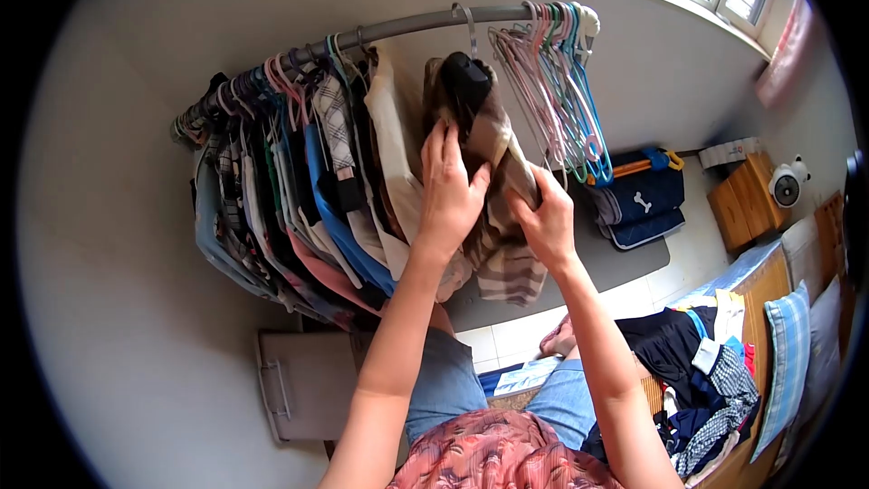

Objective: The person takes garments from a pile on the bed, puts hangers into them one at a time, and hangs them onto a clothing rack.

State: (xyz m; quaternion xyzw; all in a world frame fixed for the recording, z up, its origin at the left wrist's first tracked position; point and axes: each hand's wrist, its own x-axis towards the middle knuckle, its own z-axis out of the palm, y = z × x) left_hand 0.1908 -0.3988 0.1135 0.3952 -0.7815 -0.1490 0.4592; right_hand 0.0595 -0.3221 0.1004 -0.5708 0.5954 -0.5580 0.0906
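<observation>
A brown and beige plaid shirt [511,258] hangs from the rail on a hanger with a wide black shoulder [465,81]. My left hand [448,190] lies against the shirt's front below the black hanger, its fingers stretched upward and the thumb apart. On the right side of the shirt, my right hand [546,215] pinches the fabric edge between thumb and fingers. A cream garment [394,118] hangs just left of the plaid shirt.
Many clothes [330,208] fill the left of the curved rail [407,24]. Empty hangers [566,91] hang at its right end. A dark folded bag [638,204], a wooden cabinet [747,199] and a bed with piled clothes [697,380] are at the right.
</observation>
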